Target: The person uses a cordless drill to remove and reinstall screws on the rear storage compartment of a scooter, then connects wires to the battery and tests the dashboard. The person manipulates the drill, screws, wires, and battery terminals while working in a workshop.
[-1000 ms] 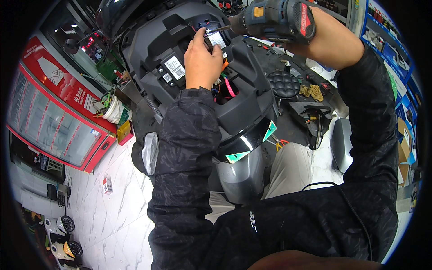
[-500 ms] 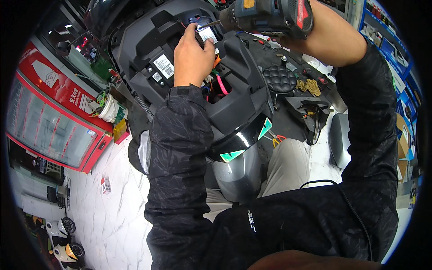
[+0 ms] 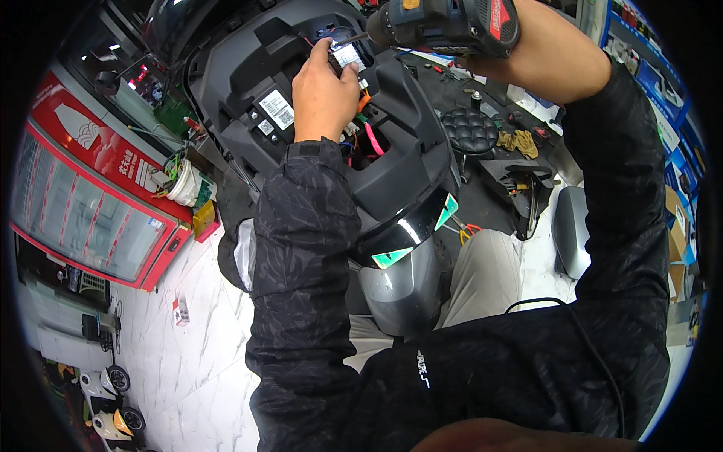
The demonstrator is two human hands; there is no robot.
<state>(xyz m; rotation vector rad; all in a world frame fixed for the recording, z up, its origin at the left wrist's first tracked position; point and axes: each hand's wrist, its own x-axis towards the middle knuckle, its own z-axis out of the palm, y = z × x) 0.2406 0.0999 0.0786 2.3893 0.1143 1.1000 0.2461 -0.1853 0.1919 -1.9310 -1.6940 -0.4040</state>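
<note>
In the opened body of a scooter (image 3: 410,177), my left hand (image 3: 324,98) is closed, thumb and forefinger at a small module with a white label (image 3: 348,57). A power drill (image 3: 440,29) with a long thin bit is held in my right hand (image 3: 520,64); its fingers are mostly hidden behind the tool. The bit points left, its tip near my left fingertips and the module's upper edge. What the tip touches is too small to tell. Below lie orange and green wires and a pink cable (image 3: 371,140). A larger labelled unit (image 3: 276,110) sits left of my hand.
Right of the scooter are a round black padded stool (image 3: 468,129), tan work gloves (image 3: 520,143), orange-handled pliers (image 3: 468,230) and a dark plastic panel (image 3: 520,188). A red glass-door cooler (image 3: 98,203) and a white bucket (image 3: 187,184) stand left. Blue shelves (image 3: 659,94) line the right.
The drill has shifted very slightly left and up, its bit still by my left fingertips. My left hand stays at the module. The whole view has moved a little.
</note>
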